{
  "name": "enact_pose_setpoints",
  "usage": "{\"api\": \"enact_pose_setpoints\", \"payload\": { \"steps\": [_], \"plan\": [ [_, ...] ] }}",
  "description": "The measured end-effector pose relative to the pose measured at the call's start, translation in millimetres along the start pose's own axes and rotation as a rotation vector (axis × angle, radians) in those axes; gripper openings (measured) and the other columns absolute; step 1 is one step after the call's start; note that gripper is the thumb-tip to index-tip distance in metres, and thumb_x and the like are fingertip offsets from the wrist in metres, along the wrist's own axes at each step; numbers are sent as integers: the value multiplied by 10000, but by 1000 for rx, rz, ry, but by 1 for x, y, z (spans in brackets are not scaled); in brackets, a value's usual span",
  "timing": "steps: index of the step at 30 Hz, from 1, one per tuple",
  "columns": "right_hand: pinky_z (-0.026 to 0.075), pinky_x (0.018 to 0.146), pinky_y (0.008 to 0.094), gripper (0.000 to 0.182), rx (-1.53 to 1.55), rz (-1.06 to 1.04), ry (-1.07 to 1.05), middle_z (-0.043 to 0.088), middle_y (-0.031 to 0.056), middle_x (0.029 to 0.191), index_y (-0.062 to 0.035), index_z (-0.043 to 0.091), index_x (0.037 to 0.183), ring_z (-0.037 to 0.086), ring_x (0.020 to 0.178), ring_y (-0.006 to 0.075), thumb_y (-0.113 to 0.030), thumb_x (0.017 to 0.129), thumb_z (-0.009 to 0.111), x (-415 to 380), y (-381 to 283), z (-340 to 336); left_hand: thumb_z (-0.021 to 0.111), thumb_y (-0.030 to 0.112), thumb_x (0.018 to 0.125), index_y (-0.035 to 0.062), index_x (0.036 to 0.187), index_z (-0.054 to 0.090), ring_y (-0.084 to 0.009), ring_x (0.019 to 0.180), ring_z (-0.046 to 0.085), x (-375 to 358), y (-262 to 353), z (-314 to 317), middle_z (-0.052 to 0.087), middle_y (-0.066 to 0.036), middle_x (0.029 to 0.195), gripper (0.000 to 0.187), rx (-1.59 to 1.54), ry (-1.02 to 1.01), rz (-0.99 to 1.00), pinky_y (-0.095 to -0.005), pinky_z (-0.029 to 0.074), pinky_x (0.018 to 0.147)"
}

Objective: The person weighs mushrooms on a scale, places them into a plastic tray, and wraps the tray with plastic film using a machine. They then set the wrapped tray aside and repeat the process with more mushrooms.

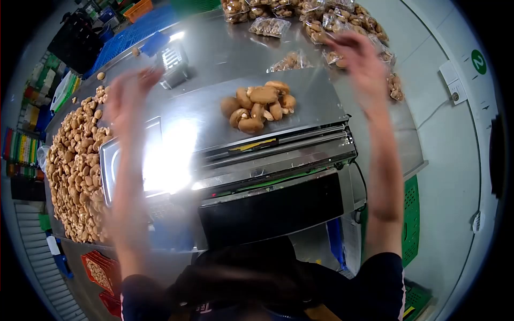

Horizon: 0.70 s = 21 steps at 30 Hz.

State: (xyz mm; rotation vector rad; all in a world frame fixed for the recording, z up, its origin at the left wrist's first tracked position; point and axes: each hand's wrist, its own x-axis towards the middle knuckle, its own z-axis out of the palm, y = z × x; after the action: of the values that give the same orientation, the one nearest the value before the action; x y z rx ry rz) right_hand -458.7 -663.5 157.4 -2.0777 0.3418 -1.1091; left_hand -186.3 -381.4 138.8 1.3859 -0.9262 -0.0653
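A heap of loose brown mushrooms (262,102) lies on the steel plate of the wrapping machine (278,160), between my two arms. My left hand (131,92) is raised at the left, blurred by motion, with its fingertips close to a clear box (174,65); whether it grips anything is not readable. At the upper right, my right hand (357,60) hovers by the packed mushroom bags (342,24). Its fingers look stretched out, somewhat smeared, and nothing shows in them. One bagged portion (290,61) lies just beyond the plate, left of this hand.
A large pile of loose mushrooms (77,166) covers the left of the steel table. A shiny metal tray (108,171) sits beside it, partly behind my left arm. Red crates (101,273) stand low left, a green crate (411,222) at right near the wall.
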Motion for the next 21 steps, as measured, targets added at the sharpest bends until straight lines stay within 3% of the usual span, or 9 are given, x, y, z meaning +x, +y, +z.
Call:
{"api": "enact_pose_setpoints", "payload": {
  "steps": [1, 2, 3, 5, 7, 10, 11, 15, 21],
  "plan": [
    [447, 979, 373, 500, -216, -42, -93, 618, 193, 1165, 19, 516, 1265, 581, 1128, 318, -381, 964, 526, 11, 33, 24, 478, 249, 1000, 37, 1274, 484, -278, 1147, 580, 17, -50, 14, 603, -166, 1217, 346, 179, -48, 53, -386, 440, 1030],
    [415, 1019, 393, 605, -435, -83, -187, 579, 215, 1232, 21, 481, 1305, 531, 1204, 347, -472, 955, 512, 7, 68, 46, 649, 266, 898, 61, 1271, 529, -240, 1256, 484, 8, -102, 21, 508, -183, 1338, 443, -24, -142, -234, -371, 434, 994],
    [386, 1045, 408, 660, -403, 11, -304, 547, 231, 1261, 22, 473, 1317, 491, 1241, 365, -512, 933, 522, -7, 90, 62, 641, 477, 867, 46, 1383, 429, -314, 1310, 427, -7, -111, 43, 448, -209, 1391, 705, 139, -228, -281, -411, 325, 1101],
    [390, 1030, 426, 732, -396, 233, -640, 526, 243, 1247, 22, 496, 1284, 493, 1215, 388, -587, 883, 552, -26, 124, 72, 726, 539, 758, -12, 1323, 492, -316, 1331, 395, -31, -105, 54, 392, -247, 1405, 823, 555, -663, -230, -400, 315, 1101],
    [473, 840, 381, 604, -426, 257, -611, 594, 181, 1003, 19, 551, 1070, 594, 978, 275, -512, 820, 692, -32, 79, 57, 779, 542, 692, -63, 1115, 591, -304, 1145, 538, -44, -96, 57, 542, -250, 1194, 761, 705, -532, -55, -386, 429, 968],
    [437, 631, 310, 518, -90, 436, -799, 549, 84, 768, -15, 483, 872, 535, 729, 136, -371, 722, 829, -43, 25, 31, 782, 430, 766, 18, 780, 525, -136, 611, 514, -44, -25, 52, 562, -23, 653, 486, 345, -678, -574, -280, 425, 579],
    [370, 542, 273, 528, -81, 355, -743, 479, 25, 661, -34, 428, 819, 456, 634, 82, -243, 655, 884, -58, 16, 25, 729, 355, 851, 41, 760, 501, -100, 602, 565, -57, -25, 47, 542, -17, 641, 399, 227, -680, -591, -230, 440, 519],
    [495, 622, 240, 395, 293, 782, -699, 616, 30, 833, -25, 475, 941, 585, 748, 64, -130, 764, 812, -118, -39, 0, 620, 275, 942, 39, 772, 451, -156, 589, 660, -90, 46, 41, 559, -34, 646, 336, -208, -603, -1009, -251, 497, 391],
    [525, 664, 254, 392, 401, 1018, -523, 621, 66, 844, -3, 444, 995, 608, 804, 78, -83, 797, 773, -224, -36, 14, 513, 264, 1000, 37, 917, 508, -92, 517, 521, -207, 22, 40, 542, -29, 667, 242, -24, -396, -1091, -241, 425, 453]
  ]
}}
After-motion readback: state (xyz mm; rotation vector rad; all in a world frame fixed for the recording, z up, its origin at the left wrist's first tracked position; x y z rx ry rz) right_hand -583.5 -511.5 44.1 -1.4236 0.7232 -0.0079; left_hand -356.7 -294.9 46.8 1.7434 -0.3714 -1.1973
